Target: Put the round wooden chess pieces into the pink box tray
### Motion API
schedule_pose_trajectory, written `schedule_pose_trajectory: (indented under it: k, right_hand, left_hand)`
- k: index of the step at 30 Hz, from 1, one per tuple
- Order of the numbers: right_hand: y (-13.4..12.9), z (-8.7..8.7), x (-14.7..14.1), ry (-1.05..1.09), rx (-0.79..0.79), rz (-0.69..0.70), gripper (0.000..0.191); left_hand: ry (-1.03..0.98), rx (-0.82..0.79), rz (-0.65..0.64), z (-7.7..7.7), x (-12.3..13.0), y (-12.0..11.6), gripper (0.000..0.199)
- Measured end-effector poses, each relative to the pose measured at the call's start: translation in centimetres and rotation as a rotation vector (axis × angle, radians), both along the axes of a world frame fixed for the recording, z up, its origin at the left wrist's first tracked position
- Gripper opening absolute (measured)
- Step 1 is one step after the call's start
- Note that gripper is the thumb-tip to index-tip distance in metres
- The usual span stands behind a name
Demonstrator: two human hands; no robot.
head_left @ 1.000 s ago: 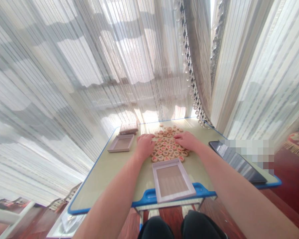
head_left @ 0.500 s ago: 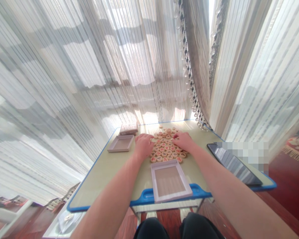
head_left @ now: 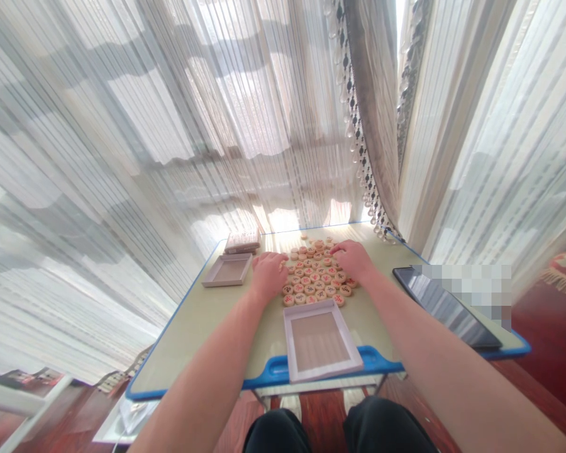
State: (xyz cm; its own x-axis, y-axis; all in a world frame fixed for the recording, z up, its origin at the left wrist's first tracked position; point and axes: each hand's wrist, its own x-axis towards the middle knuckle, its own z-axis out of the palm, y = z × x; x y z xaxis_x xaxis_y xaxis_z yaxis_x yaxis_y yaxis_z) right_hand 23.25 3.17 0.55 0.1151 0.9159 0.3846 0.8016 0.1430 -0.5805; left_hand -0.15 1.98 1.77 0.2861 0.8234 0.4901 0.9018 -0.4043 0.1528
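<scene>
The grip of the left hand (head_left: pixel 268 275) is loosely curled, the right hand's (head_left: pixel 355 259) bent inward; whether either pinches a piece, I cannot tell. They flank the round pieces (head_left: pixel 315 277) on the desk (head_left: pixel 193 333), seemingly to hem in the cluster. Most lie flat, so their red or black markings show. The near box (head_left: pixel 319 343) and the left box (head_left: pixel 231 270) are open, with no pieces inside.

Left hand (head_left: pixel 270 275) palm down, fingers curved | right hand (head_left: pixel 352 259) likewise | forearms extended forward
</scene>
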Motion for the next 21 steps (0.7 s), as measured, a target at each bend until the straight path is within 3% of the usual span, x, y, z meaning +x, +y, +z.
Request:
schedule_pose_trajectory:
  k: [4, 10, 15, 21]
  right_hand:
    - [0.8, -1.0, 0.9, -0.032, -0.054, -0.106, 0.038]
    - [1.3, -1.3, 1.0, -0.027, -0.218, -0.077, 0.049]
    - [0.6, -0.6, 0.5, -0.094, -0.195, 0.038, 0.037]
    - [0.5, -0.8, 0.6, -0.109, -0.129, 0.031, 0.036]
  left_hand:
    - [0.018, -0.037, -0.006, -0.1, -0.1, 0.4, 0.029]
    - [0.085, -0.030, -0.047, 0.3, 1.0, 1.0, 0.044]
    - [0.221, -0.262, -0.071, 0.6, 1.8, 1.4, 0.053]
    - [0.277, -0.509, 0.030, 2.3, 2.3, 3.4, 0.060]
